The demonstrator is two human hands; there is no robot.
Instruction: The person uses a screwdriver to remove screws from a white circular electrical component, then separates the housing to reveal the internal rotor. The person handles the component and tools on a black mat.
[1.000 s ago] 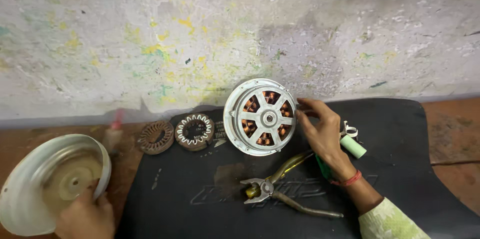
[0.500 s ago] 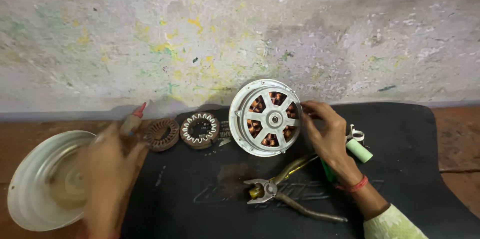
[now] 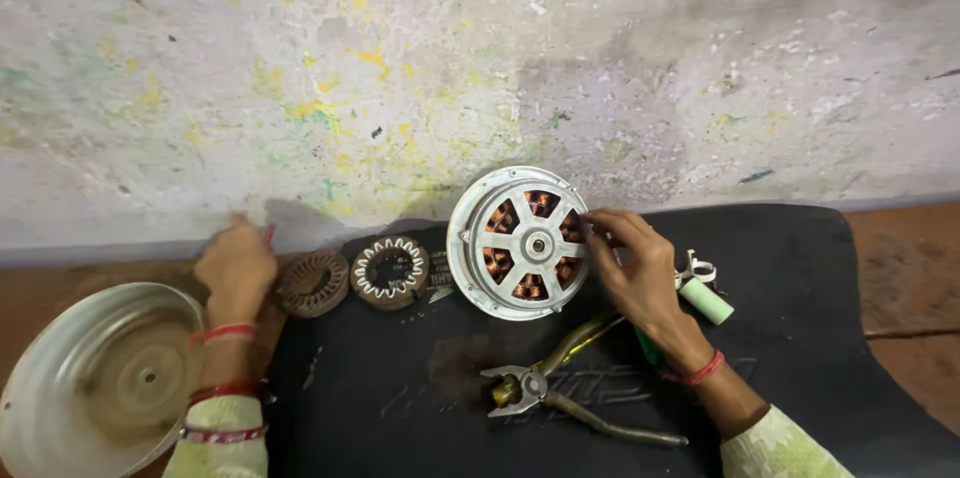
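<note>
A round silver fan motor housing (image 3: 520, 241) with spokes and copper windings stands tilted on a black mat (image 3: 400, 408) by the wall. My right hand (image 3: 632, 273) grips its right rim. My left hand (image 3: 237, 266) reaches toward the wall at the mat's left edge, fingers closed around a thin red-tipped object, next to a rusty brown rotor ring (image 3: 313, 283). A stator ring with white-edged windings (image 3: 390, 273) lies between the rotor ring and the housing.
A shallow metal motor cover (image 3: 90, 378) lies at the lower left on the brown floor. Pliers (image 3: 560, 393) lie on the mat in front of the housing. A pale green cylinder (image 3: 706, 300) and a small white clip sit right of my right hand.
My left hand left the metal cover and moved up and right to the wall beside the rotor ring. My right hand stayed on the housing.
</note>
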